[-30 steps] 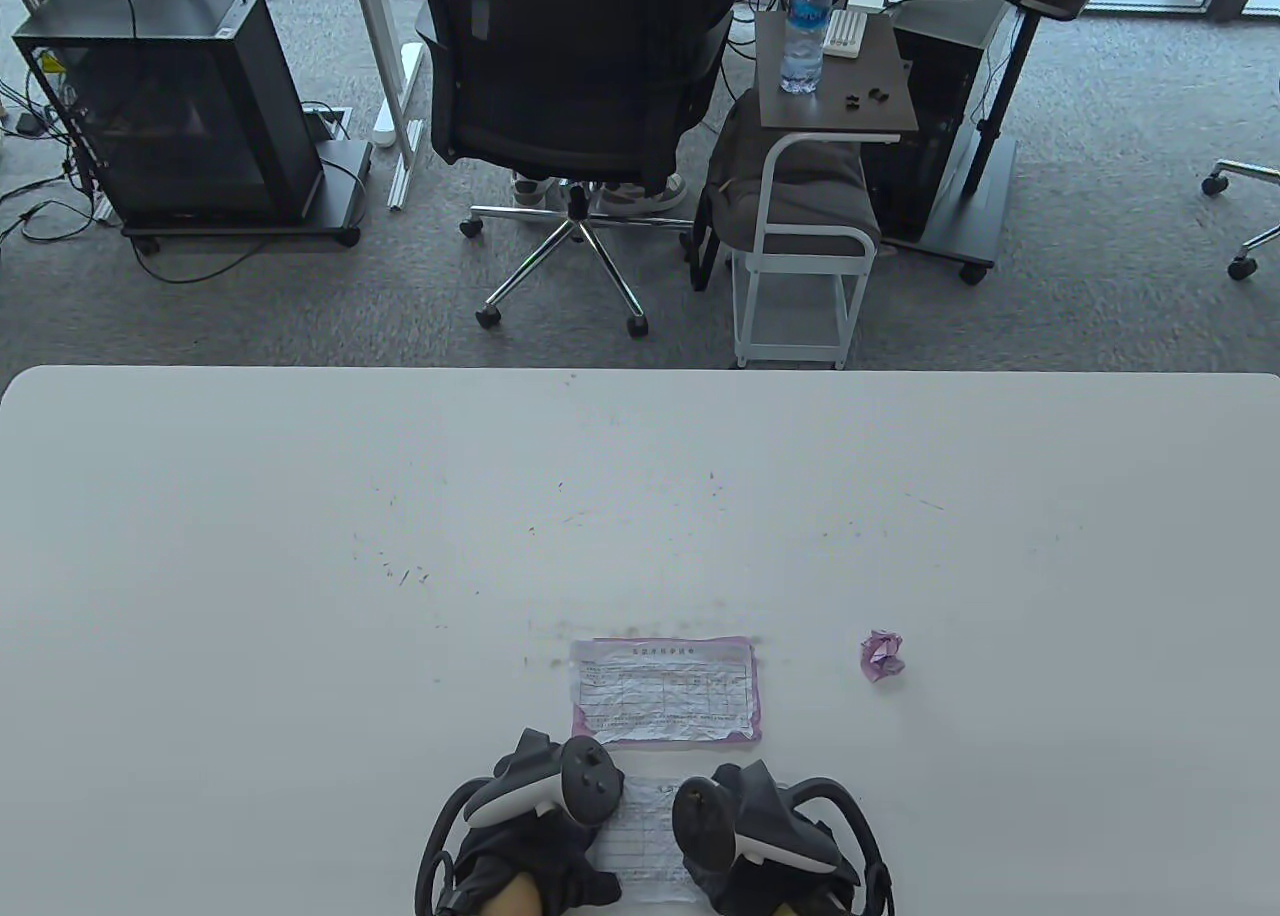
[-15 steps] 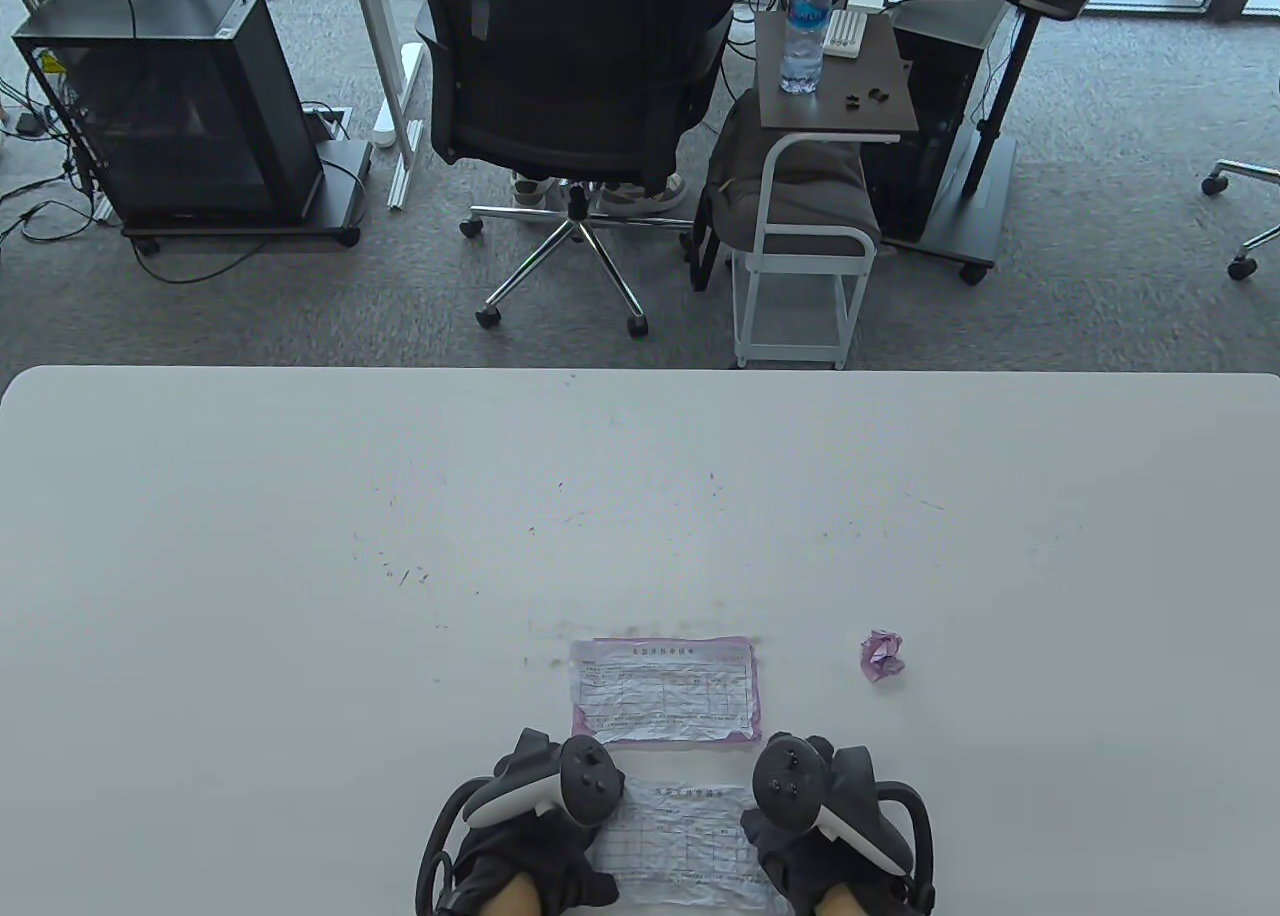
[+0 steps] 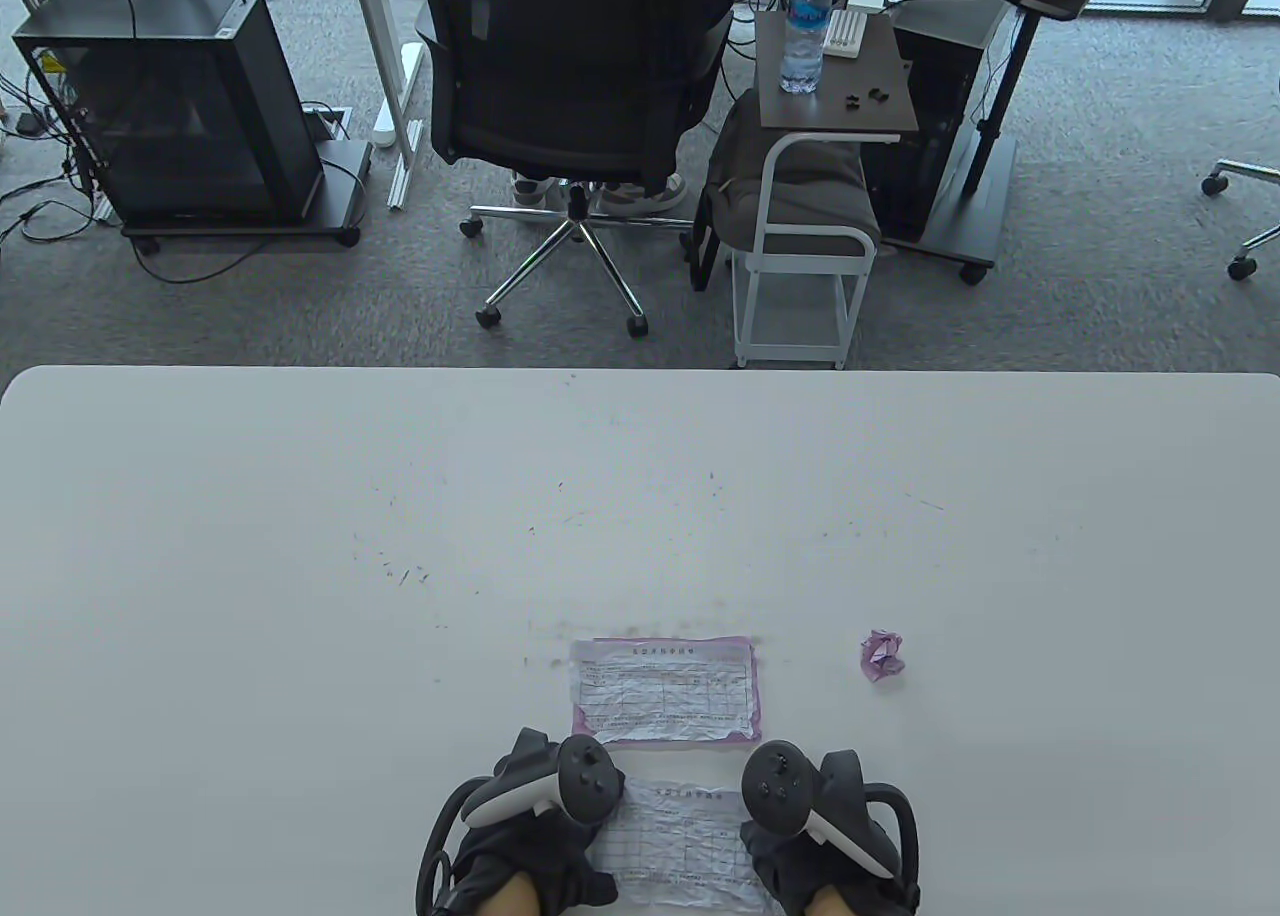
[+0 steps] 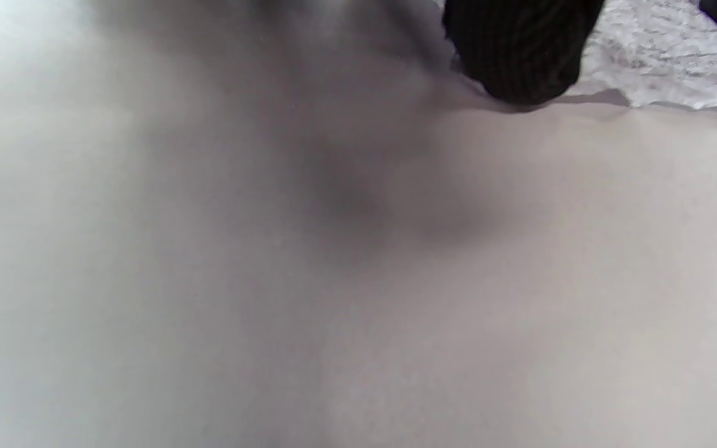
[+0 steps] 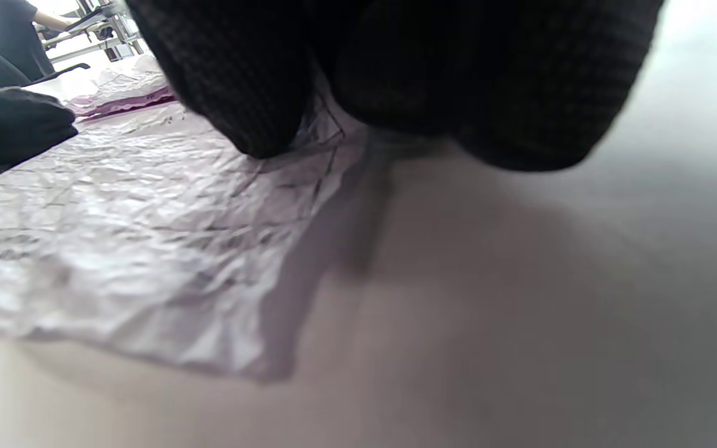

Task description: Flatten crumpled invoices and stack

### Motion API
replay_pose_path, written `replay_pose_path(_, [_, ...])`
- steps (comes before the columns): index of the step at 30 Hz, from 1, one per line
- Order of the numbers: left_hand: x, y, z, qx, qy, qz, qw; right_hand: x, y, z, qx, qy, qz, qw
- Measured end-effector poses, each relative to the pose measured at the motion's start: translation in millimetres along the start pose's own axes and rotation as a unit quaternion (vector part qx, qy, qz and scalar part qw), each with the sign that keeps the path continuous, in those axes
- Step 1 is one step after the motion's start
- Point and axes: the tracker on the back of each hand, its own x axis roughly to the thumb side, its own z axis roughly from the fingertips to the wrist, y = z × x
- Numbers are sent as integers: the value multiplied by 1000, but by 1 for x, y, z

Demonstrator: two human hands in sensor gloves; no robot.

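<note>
A wrinkled white invoice (image 3: 680, 841) lies spread at the table's near edge between my two hands. My left hand (image 3: 520, 851) rests on its left edge; the left wrist view shows one gloved fingertip (image 4: 520, 56) down beside the paper (image 4: 663, 56). My right hand (image 3: 815, 851) presses the right edge, with its fingers (image 5: 246, 81) lying on the creased sheet (image 5: 116, 236). Just beyond lies a flattened invoice on a pink sheet (image 3: 665, 691). To the right sits a crumpled purple paper ball (image 3: 882, 654), apart from both hands.
The white table (image 3: 300, 556) stretches wide to the far, left and right sides. Past its far edge stand an office chair (image 3: 570, 86) with a seated person, a small side cart (image 3: 800, 256) and a computer case (image 3: 170, 106).
My right hand slid from the middle of the sheet out to its right edge, uncovering more of the paper, then eased slightly back left. My left hand stayed put.
</note>
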Motion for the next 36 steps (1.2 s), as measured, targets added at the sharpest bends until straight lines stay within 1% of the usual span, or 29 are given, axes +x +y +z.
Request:
replay_pose_path(2, [0, 0, 0, 0, 0, 0, 1000, 1, -3, 1, -4, -4, -4, 1000])
replay_pose_path(4, [0, 0, 0, 0, -1, 1, 1000, 1, -7, 2, -15, -10, -25, 1000])
replay_pose_path(7, [0, 0, 0, 1, -1, 1, 1000, 0, -9, 4, -7, -28, -61, 998])
replay_pose_path(9, [0, 0, 0, 1, -1, 2, 1000, -3, -11, 4, -26, -39, -88, 995])
replay_pose_path(12, [-1, 0, 0, 1, 0, 1, 1000, -10, -16, 5, -63, -46, -160, 984])
replay_pose_path(15, [0, -1, 0, 1, 1, 0, 1000, -16, -22, 9, -107, -44, -225, 968])
replay_pose_path(20, [0, -1, -1, 2, 5, -6, 1000, -18, -29, 12, -118, -57, -288, 949])
replay_pose_path(24, [0, -2, -1, 4, 7, -7, 1000, -18, -33, 15, -144, -74, -288, 944])
replay_pose_path(25, [0, -2, -1, 5, 7, -5, 1000, -16, -35, 17, -159, -82, -283, 942])
replay_pose_path(27, [0, -2, 0, 6, 5, -1, 1000, -11, -41, 21, -191, -105, -240, 946])
replay_pose_path(29, [-2, 1, 2, 12, -4, 16, 1000, -6, -50, 28, -232, -131, -171, 948])
replay_pose_path(31, [-7, 7, 7, 38, -29, 62, 997, 0, -59, 34, -253, -150, -114, 949])
replay_pose_path(33, [-14, 14, 15, 84, -67, 129, 986, 3, -64, 41, -267, -168, -101, 944])
replay_pose_path(35, [-22, 21, 25, 142, -109, 190, 965, 5, -70, 46, -279, -180, -135, 933])
replay_pose_path(36, [-27, 23, 30, 178, -135, 230, 947, 4, -73, 50, -289, -184, -165, 925])
